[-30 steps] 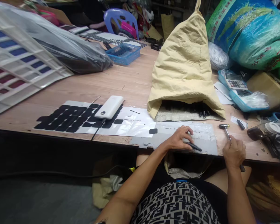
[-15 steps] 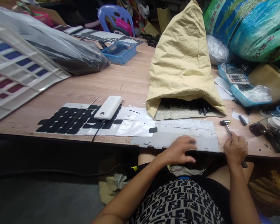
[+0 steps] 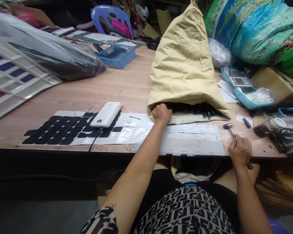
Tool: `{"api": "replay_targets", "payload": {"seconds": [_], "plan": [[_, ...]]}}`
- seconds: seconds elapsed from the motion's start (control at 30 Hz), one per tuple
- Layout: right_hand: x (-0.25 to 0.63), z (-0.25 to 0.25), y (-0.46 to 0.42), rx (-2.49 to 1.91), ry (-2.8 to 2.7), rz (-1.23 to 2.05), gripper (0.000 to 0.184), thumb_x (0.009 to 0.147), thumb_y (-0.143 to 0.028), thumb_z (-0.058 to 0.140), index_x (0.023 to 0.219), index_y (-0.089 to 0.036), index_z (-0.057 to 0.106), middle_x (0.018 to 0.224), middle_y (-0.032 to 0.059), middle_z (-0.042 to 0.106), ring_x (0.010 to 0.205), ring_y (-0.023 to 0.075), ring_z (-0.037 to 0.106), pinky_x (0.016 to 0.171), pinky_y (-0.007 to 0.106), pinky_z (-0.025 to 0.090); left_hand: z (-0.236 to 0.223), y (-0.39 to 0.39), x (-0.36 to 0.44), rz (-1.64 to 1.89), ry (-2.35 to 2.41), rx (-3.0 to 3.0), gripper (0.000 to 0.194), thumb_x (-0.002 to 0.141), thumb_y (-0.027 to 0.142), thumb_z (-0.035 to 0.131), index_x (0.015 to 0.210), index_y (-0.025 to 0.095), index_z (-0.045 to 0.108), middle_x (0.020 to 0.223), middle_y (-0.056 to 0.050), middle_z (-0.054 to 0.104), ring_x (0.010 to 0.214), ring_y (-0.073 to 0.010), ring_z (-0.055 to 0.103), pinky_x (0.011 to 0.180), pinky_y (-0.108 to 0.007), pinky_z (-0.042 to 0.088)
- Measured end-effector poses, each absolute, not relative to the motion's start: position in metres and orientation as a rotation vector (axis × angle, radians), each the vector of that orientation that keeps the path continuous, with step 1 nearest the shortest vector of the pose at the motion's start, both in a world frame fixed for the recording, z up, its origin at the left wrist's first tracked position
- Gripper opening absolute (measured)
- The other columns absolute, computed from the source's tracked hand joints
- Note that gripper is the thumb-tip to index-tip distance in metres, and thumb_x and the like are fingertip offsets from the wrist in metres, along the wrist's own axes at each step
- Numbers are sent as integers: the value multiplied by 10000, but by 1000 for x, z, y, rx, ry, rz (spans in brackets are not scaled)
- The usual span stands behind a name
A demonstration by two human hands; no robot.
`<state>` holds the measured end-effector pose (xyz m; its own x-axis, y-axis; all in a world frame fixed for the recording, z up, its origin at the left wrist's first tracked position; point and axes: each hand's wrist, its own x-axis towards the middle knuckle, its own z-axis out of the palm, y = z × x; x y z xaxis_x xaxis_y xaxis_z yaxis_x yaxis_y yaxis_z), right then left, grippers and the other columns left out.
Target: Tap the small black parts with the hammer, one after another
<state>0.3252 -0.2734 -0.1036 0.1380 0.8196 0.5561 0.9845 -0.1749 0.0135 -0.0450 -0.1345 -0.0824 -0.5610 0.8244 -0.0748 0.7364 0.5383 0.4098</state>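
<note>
My left hand (image 3: 161, 113) reaches into the open mouth of a tall tan paper sack (image 3: 185, 65) lying on the wooden table (image 3: 127, 84). Its fingers are hidden inside among several small black parts (image 3: 205, 112). My right hand (image 3: 239, 151) is closed round the handle of a small hammer (image 3: 230, 130), whose head rests on the table near the front edge. Between my hands lies a grey flat plate (image 3: 192, 141) with a notched front edge.
A white power bank (image 3: 105, 114) lies on a sheet of black pads (image 3: 63, 126) at the left. A blue basket (image 3: 116, 56), a black plastic bag (image 3: 51, 55), a calculator (image 3: 236, 78) in a blue tray and big printed sacks (image 3: 256, 29) crowd the back. A cloth bag (image 3: 192, 169) hangs below the edge.
My left hand left the grey plate, dropped below the table edge with a black part, then moved up into the sack's mouth. The right hand kept the hammer nearly still.
</note>
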Motion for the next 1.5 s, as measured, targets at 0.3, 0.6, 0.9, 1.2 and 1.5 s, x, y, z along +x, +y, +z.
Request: {"api": "replay_targets", "payload": {"seconds": [0.3, 0.6, 0.9, 1.2, 1.5], "plan": [[324, -104, -273, -2080, -1721, -594, 357, 905, -220, 503, 1190, -200, 716, 928, 90, 546, 804, 210, 396, 684, 340, 270, -64, -230, -37, 633, 2089, 1586, 217, 855, 297, 661, 1035, 236, 765, 988, -52, 742, 905, -242, 668, 760, -345, 524], [330, -91, -279, -2170, -1803, -435, 362, 941, -286, 544, 1258, -221, 705, 979, 94, 584, 852, 213, 454, 722, 332, 299, -93, -240, 11, 638, 1470, 2035, 219, 837, 249, 682, 1038, 211, 761, 971, -53, 652, 1002, -236, 608, 840, -339, 496], [337, -86, -294, -2165, -1750, -240, 293, 955, -308, 500, 1111, -153, 693, 992, 123, 600, 922, 250, 505, 782, 367, 383, -112, -235, 15, 788, 1467, 1982, 225, 834, 331, 755, 1038, 242, 789, 923, -36, 662, 978, -234, 592, 817, -343, 472], [263, -74, -330, -1467, -1909, 314, 315, 1014, -285, 479, 1264, -190, 646, 1073, 97, 697, 975, 200, 658, 895, 347, 541, -116, -233, 15, 810, 1462, 1922, 249, 812, 342, 792, 1053, 285, 818, 903, -18, 683, 939, -217, 591, 810, -336, 473], [234, -87, -341, -1338, -2051, 321, 435, 1030, -188, 434, 1422, -266, 606, 897, 39, 603, 788, 136, 633, 805, 268, 559, -119, -231, 15, 855, 1419, 1907, 194, 813, 311, 787, 1001, 292, 827, 850, 0, 670, 849, -180, 574, 805, -320, 463]]}}
